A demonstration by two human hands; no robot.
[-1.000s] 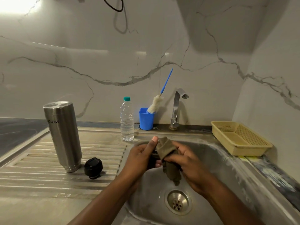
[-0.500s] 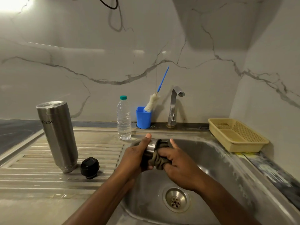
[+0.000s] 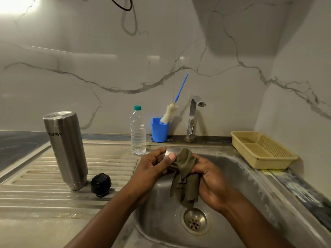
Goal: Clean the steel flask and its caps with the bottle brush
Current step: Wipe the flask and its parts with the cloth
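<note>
Right hand is bunching an olive cloth against a steel cap that the left hand is gripping. Both are hovering over the sink, with the drain below the right fingers (looks like a wipe-down of the cap). Doing it well, as I judge it:
- left fingers should be turning the cap a little at a time
- right fingers should be pushing cloth round the rim and inside
- the loose tail dangling under the right fingers wants gathering up
- the steel is probably wet and slippery, so the hold needs to be firm

Pose: both forearms are angling in from the bottom edge and meeting over the basin. Left thumb is clamping the cap's near side, with the fingers curling behind it. Right fingers are closing round the cloth.

Well to the left of the left fingers, a black cap is lying on the drainboard. It is just beside the steel flask, which is standing mouth-down.

Beyond the fingertips, a water bottle and a blue cup are standing by the tap. The bottle brush is sitting in the cup, nobody touching it
</note>
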